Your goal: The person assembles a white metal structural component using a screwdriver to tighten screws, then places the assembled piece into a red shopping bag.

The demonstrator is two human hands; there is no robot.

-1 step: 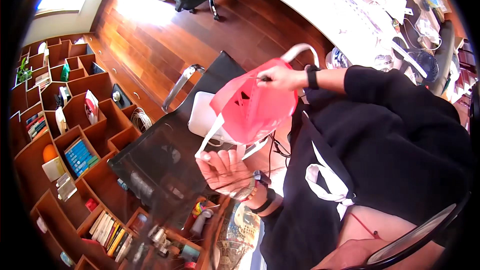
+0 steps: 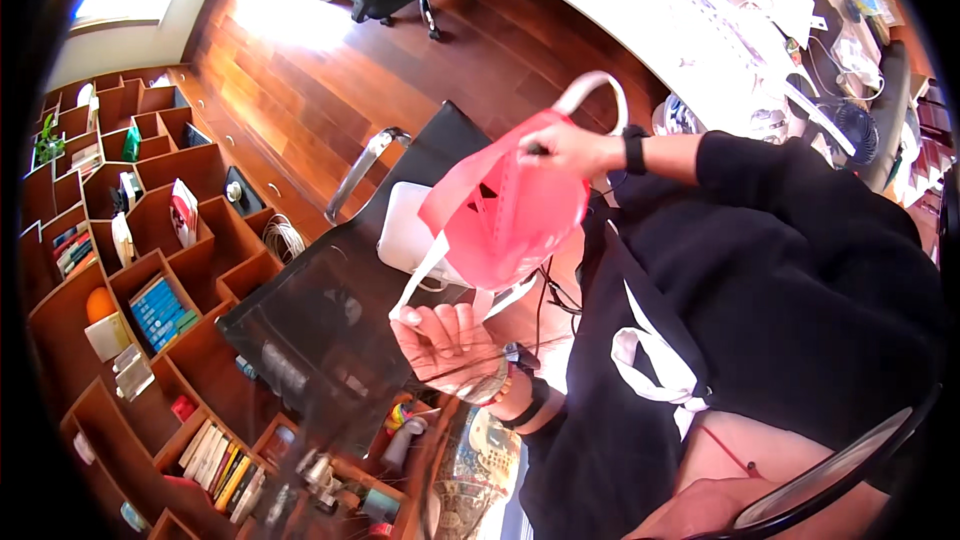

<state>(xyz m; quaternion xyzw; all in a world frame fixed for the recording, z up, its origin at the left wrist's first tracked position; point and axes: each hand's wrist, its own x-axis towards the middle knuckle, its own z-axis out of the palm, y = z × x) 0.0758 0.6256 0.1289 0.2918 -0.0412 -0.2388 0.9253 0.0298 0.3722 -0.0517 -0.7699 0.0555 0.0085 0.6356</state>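
The right hand (image 2: pixel 562 148) is pinched shut on the upper edge of a floppy red fabric bag with white strap handles (image 2: pixel 500 210), holding it up in the air above a dark glass tabletop (image 2: pixel 300 310). The left hand (image 2: pixel 445 340) lies palm up beneath it, fingers loosely curled around one white strap, not fully closed. Handling this well seems to call for keeping the top edge taut and drawing the strap straight so the limp cloth does not twist. The tabletop's near edge sits just beside the left hand; a white flat device (image 2: pixel 405 230) lies under the bag. Wooden cubby shelves (image 2: pixel 150 240) stand to the left, well apart, with open wood floor (image 2: pixel 330 50) beyond.
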